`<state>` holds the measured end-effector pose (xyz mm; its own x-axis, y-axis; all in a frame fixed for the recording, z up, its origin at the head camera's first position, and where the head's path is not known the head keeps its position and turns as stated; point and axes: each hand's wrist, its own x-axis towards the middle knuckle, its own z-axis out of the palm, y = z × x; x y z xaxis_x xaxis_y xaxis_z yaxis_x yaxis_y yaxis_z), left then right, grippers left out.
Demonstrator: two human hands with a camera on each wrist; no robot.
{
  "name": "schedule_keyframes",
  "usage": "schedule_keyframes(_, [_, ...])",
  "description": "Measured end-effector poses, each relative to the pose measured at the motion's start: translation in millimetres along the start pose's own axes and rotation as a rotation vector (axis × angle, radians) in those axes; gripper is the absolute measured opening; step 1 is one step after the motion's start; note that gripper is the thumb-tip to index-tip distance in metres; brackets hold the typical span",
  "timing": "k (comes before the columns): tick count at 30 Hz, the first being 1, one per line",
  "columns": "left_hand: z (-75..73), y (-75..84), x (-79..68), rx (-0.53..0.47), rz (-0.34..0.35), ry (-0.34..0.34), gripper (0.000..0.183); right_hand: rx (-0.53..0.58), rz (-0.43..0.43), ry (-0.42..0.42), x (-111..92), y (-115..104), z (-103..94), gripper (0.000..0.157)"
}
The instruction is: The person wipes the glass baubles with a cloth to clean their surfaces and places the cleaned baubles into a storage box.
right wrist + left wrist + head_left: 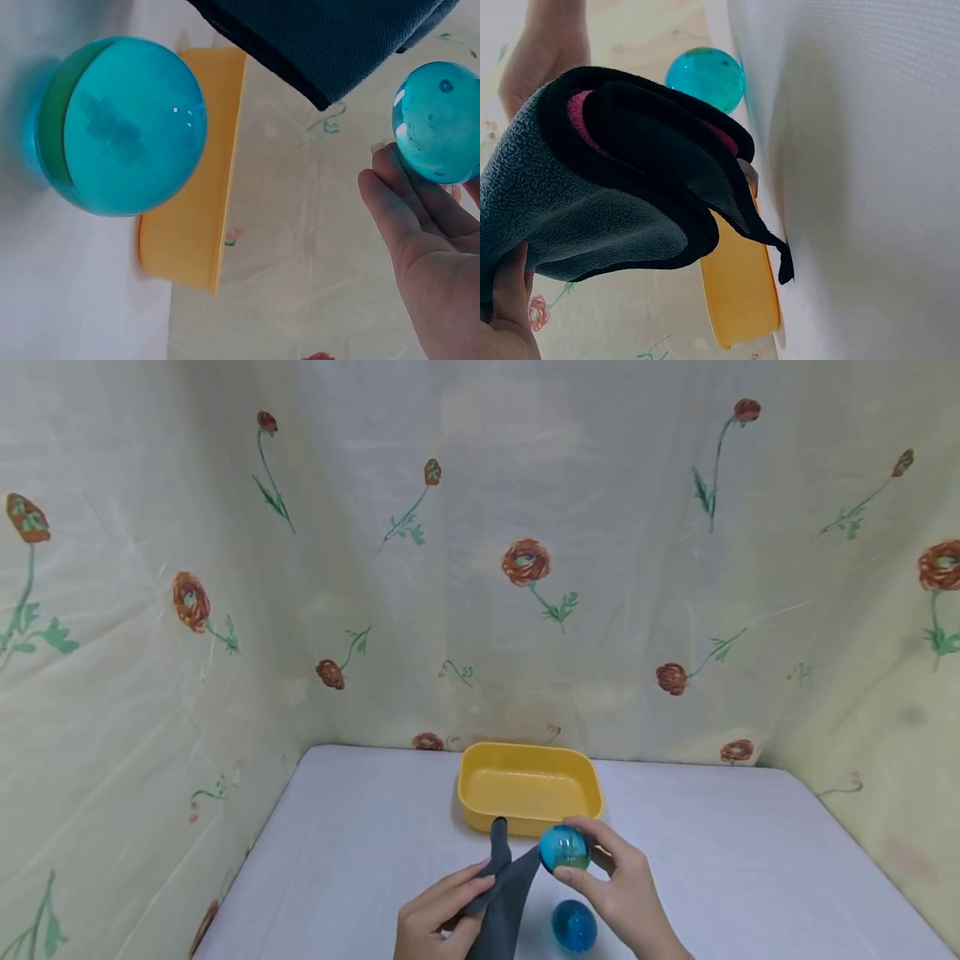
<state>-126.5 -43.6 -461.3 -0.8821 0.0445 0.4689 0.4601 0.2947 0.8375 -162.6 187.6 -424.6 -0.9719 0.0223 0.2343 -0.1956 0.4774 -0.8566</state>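
Observation:
My left hand (pixel 441 914) grips a dark grey cloth (pixel 507 902) with black edging, folded over and hanging in front of the yellow container. A strip of pink shows inside its fold in the left wrist view. On the right, my right hand (pixel 628 893) holds a clear blue ball (pixel 564 848) between thumb and fingers, close to the cloth's upper corner. A second clear blue ball (pixel 574 927) rests on the table just below that hand. In the right wrist view this second ball (pixel 131 127) shows dark shapes and a green band.
A yellow rectangular container (pixel 528 827) stands at the back middle of the white table (pixel 697 835), just beyond both hands. Flower-printed curtains (pixel 600 527) enclose the table at the back and both sides.

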Motion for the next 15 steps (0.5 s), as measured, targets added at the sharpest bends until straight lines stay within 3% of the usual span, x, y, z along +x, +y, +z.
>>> schedule_keyframes(7, [-0.8, -1.1, 1.4, -0.002, 0.055, 0.006, 0.041, -0.054, -0.016, 0.031, 10, -1, 2.3, 0.056])
schedule_keyframes(11, [-1.1, -1.8, 1.1, -0.004, 0.048, 0.006, 0.041, -0.069, -0.029, 0.023, 16, 4, 3.4, 0.055])
schedule_keyframes(15, [-0.5, -3.7, 0.5, -0.011, 0.089, 0.021, 0.042, -0.067, -0.036, 0.005, 23, 8, 3.8, 0.053])
